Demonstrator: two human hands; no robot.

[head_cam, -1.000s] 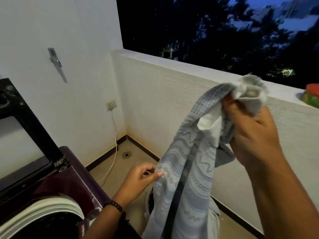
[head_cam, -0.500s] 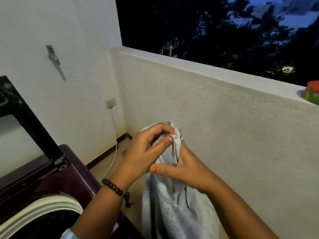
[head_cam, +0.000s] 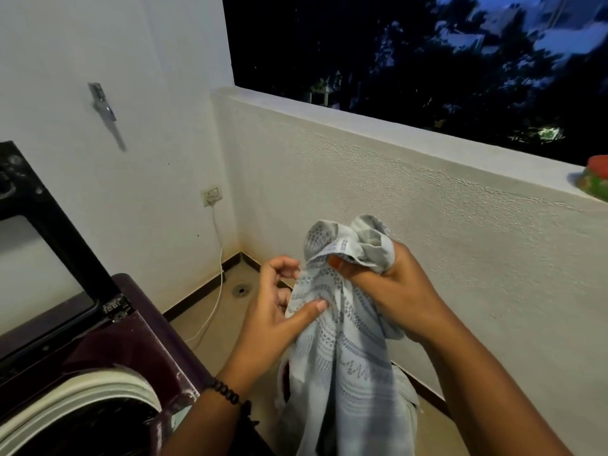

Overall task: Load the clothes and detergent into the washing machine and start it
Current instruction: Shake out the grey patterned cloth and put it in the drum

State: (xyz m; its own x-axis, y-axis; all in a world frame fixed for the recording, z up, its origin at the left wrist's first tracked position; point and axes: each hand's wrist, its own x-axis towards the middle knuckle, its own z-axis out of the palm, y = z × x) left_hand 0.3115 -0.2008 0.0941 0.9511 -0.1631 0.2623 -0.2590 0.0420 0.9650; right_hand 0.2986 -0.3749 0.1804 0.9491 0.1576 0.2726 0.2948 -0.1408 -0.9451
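Cloth (head_cam: 342, 350) bunched in right hand (head_cam: 399, 301) grip, left hand (head_cam: 276, 319) pinching its edge, clear of washer rim (head_cam: 98, 390).

text: none legible | garment (head_cam: 342, 340): woven tag near its bunched top carries blue marks, too small and blurred to read | washing machine (head_cam: 131, 350): no readable lettering on its visible parts

Soft patterned woven cloth garment (head_cam: 342, 350), rough matt plastered parapet wall (head_cam: 411, 205), glossy dark maroon washing machine top (head_cam: 138, 337), shiny metal wall bracket (head_cam: 102, 102), beaded bracelet (head_cam: 227, 391)
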